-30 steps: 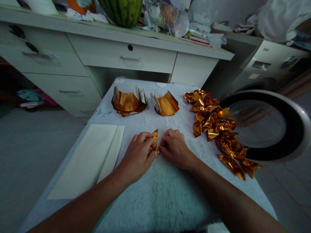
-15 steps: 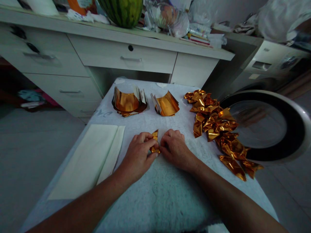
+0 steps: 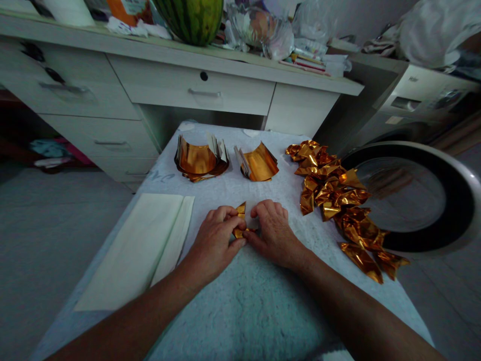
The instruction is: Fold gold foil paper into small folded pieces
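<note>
Between my hands, low over the cloth-covered table [image 3: 240, 311], is a small folded piece of gold foil paper [image 3: 241, 210]. My left hand [image 3: 218, 233] pinches it between thumb and fingers, covering much of it. My right hand [image 3: 273, 230] is at its right side, the thumb pressed on the lower end and the other fingers curled above. Beyond the hands stand two curved stacks of gold foil sheets, a larger left stack [image 3: 197, 159] and a smaller right stack [image 3: 262, 164]. A heap of folded gold foil pieces [image 3: 330, 188] lies to the right.
Pale folded paper [image 3: 131, 245] lies along the table's left side. Behind is a white drawer cabinet [image 3: 195, 90] with a watermelon [image 3: 190, 20] and a glass bowl [image 3: 251, 25] on top. A washing machine's open round door [image 3: 456, 200] borders the table's right edge.
My right fingers have lifted and spread slightly from the thumb, showing more of the foil's lower right end. My left hand keeps its pinch.
</note>
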The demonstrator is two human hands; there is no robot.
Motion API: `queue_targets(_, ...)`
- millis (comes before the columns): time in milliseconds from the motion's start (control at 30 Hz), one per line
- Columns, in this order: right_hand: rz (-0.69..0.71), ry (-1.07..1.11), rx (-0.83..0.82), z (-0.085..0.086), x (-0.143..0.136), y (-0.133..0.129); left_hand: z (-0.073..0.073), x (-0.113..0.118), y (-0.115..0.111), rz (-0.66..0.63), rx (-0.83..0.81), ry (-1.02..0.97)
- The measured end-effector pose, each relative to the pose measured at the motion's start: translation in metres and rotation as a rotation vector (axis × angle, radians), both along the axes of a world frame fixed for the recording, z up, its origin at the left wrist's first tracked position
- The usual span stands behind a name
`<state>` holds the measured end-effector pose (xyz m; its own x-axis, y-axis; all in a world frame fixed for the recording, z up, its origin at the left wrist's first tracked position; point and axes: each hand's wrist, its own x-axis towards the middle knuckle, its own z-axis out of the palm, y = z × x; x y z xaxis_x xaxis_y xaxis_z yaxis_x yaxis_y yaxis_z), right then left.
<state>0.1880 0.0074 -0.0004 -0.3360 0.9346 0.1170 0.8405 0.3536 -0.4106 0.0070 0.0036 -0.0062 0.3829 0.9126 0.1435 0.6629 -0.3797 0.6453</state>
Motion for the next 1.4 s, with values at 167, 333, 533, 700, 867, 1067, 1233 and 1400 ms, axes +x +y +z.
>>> queue_targets(167, 0.001, 0.032, -0.023, 0.004, 0.002, 0.001, 0.001, 0.000, 0.000, -0.002, 0.013, 0.007)
queue_targets(333, -0.008, 0.017, -0.049, 0.009, 0.006, 0.002, 0.001, 0.001, 0.001, 0.002, 0.007, 0.030)
queue_targets(533, 0.010, -0.004, -0.054, 0.010, 0.015, 0.007, 0.000, 0.001, 0.001, -0.005, 0.011, 0.046)
queue_targets(700, 0.021, -0.003, -0.057, 0.011, 0.019, 0.009, 0.000, 0.001, 0.000, -0.001, 0.028, 0.055)
queue_targets(867, 0.022, 0.028, -0.042, 0.009, 0.017, 0.007, 0.000, 0.001, 0.000, -0.002, 0.021, 0.048)
queue_targets(1067, 0.058, 0.040, 0.037, 0.002, 0.009, 0.004, 0.000, 0.000, -0.003, -0.016, 0.042, 0.048)
queue_targets(1233, 0.067, 0.020, 0.022, 0.002, 0.012, 0.006, 0.002, 0.002, -0.004, -0.010, 0.016, 0.075)
queue_targets(1400, 0.050, 0.000, -0.022, 0.005, 0.022, 0.012, 0.001, 0.002, -0.004, -0.008, 0.029, 0.077)
